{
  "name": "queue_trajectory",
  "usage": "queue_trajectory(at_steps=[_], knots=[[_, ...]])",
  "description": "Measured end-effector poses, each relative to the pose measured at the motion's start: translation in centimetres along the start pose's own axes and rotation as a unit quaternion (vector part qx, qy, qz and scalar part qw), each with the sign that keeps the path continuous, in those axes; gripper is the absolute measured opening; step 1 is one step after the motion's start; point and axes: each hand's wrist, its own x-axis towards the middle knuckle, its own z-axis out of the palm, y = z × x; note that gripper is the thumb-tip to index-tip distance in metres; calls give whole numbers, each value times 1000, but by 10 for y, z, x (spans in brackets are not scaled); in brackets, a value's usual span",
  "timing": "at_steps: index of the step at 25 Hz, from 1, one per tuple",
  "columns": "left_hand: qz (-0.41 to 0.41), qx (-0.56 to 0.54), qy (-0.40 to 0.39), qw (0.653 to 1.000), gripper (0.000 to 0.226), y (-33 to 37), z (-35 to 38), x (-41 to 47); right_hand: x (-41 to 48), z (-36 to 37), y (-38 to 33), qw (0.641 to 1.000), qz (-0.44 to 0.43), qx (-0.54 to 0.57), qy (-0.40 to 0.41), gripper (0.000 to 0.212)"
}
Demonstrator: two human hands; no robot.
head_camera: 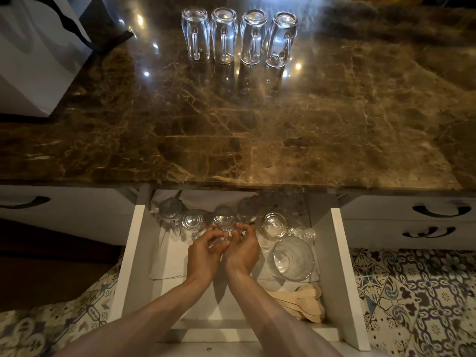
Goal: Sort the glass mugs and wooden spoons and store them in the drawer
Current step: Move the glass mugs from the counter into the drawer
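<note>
Dark brown marble countertop [257,140] fills the upper view, with a white bag [33,60] at far left and a row of four glass mugs [224,36] standing upside down at the back. Below it, a white drawer [134,243] is pulled open. In it the left hand [203,256] and right hand [243,251] cup one upturned mug [223,219] between them, each hand's fingers curled lightly round its lower sides; whether it rests on the liner is unclear. The likely risk is that the glassware is tightly packed, so an uneven release could knock glass against glass or tip a neighbour. The drawer holds, left to right on a white cloth liner [167,264]: two stored mugs [192,222], the cupped mug, a small glass [273,224], a wide glass [292,257], and wooden spoons [304,302] piled in the near right corner.
</note>
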Motion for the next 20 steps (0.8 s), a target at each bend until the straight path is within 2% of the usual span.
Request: queue_trajectory(at_steps=[3,6,8,10,13,15,17,20], knots=[[-30,4,-23,999,15,-3,-9,2,-1,-3,0,999,31,6,-40,14],[-78,1,-110,991,18,2,-16,4,5,-11,-8,991,101,25,-89,21],[-110,7,-146,983,19,9,-21,6,6,-17,-15,982,135,46,-127,33],[-123,29,-191,973,31,14,-29,7,3,-24,-22,973,153,61,-165,45],[-123,28,-235,964,36,22,-44,4,-6,-42,-33,959,158,96,-214,47],[-99,32,-247,964,33,33,-53,2,-10,-58,-42,955,145,117,-231,36],[-34,75,-260,962,30,49,-62,3,-14,-72,-50,953,113,124,-254,23],[53,101,-263,958,36,81,-78,0,-22,-88,-66,945,60,120,-299,22]])
